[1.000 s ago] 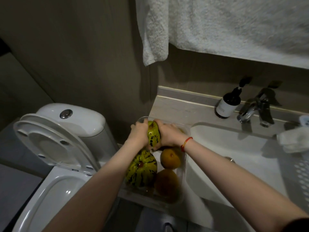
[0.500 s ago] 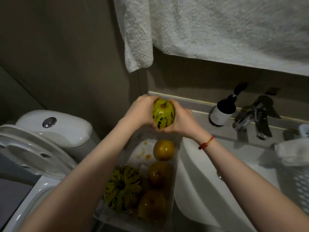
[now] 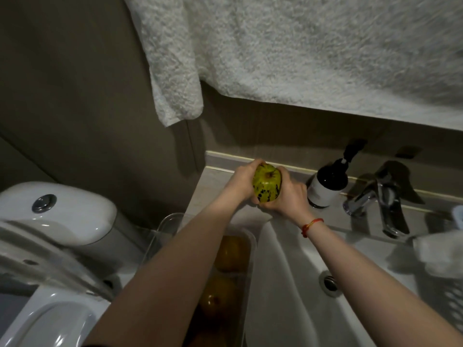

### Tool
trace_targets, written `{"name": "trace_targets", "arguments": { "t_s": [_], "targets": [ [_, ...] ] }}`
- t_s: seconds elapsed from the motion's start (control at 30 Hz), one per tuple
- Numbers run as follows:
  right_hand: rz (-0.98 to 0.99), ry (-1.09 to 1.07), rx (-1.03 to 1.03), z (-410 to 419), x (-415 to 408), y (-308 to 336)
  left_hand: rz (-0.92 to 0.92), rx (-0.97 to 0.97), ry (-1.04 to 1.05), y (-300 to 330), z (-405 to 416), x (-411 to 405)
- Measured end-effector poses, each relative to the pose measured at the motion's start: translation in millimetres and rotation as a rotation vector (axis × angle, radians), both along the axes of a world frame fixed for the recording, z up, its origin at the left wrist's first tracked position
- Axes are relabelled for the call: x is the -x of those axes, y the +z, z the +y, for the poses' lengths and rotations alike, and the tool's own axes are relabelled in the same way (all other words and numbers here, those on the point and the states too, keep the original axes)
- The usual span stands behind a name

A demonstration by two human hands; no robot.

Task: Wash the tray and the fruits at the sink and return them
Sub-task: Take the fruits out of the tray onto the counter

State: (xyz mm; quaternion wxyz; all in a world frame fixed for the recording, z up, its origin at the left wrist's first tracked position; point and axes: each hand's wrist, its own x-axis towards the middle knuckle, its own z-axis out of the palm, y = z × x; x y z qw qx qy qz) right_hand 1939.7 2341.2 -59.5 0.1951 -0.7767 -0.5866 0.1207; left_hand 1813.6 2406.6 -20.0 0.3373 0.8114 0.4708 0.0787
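A small green melon with dark stripes [image 3: 266, 182] is held up over the back left corner of the counter [image 3: 213, 181]. My left hand [image 3: 241, 180] grips its left side and my right hand [image 3: 289, 195] grips its right side. Below my left forearm lies a clear plastic tray [image 3: 167, 221] on the counter's left edge, with orange-yellow fruits [image 3: 231, 251] in it. My arm hides most of the tray. The white sink [image 3: 288, 284] lies to the right of the tray, its drain [image 3: 330, 284] dry-looking.
A dark pump bottle [image 3: 325, 186] stands just right of my right hand, and a chrome tap [image 3: 378, 204] beyond it. A white towel [image 3: 300, 46] hangs overhead. A toilet [image 3: 57, 216] with raised lid sits at left. A white cloth [image 3: 441, 251] and basket [image 3: 448, 294] lie at right.
Both hands have lifted the striped melon out of the tray and carried it up and back toward the counter's rear. The camera view has shifted, hiding the larger striped melon.
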Motion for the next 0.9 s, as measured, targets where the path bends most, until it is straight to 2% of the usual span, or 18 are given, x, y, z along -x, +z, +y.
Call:
{"name": "trace_targets", "arguments": {
  "t_s": [0.13,0.33,0.4,0.47,0.53,0.57,0.67,0.73,0.83,0.9],
  "targets": [
    [-0.027,-0.001,0.039,3,-2,-2,-0.006,0.035,0.020,-1,-2,0],
    [-0.039,-0.039,0.210,-6,-3,16,0.111,0.058,0.054,21,-15,11],
    [-0.114,-0.052,0.156,-14,7,35,0.119,0.027,0.092,39,-17,28],
    [-0.099,-0.005,-0.003,-25,27,58,0.143,-0.010,0.151,59,-20,53],
    [0.027,0.165,-0.099,-38,60,78,0.211,-0.020,0.171,77,-31,88],
    [0.106,0.281,-0.073,-46,79,85,0.252,-0.003,0.163,84,-39,107],
    [0.277,0.626,0.206,-77,134,93,0.358,0.147,0.098,90,-70,165],
    [0.217,0.819,0.336,-93,160,87,0.444,0.292,0.037,85,-96,197],
    [0.121,0.973,0.442,-107,183,75,0.575,0.409,-0.067,66,-133,228],
    [0.048,1.014,0.445,-110,188,69,0.509,0.449,-0.097,52,-150,236]
  ]
}}
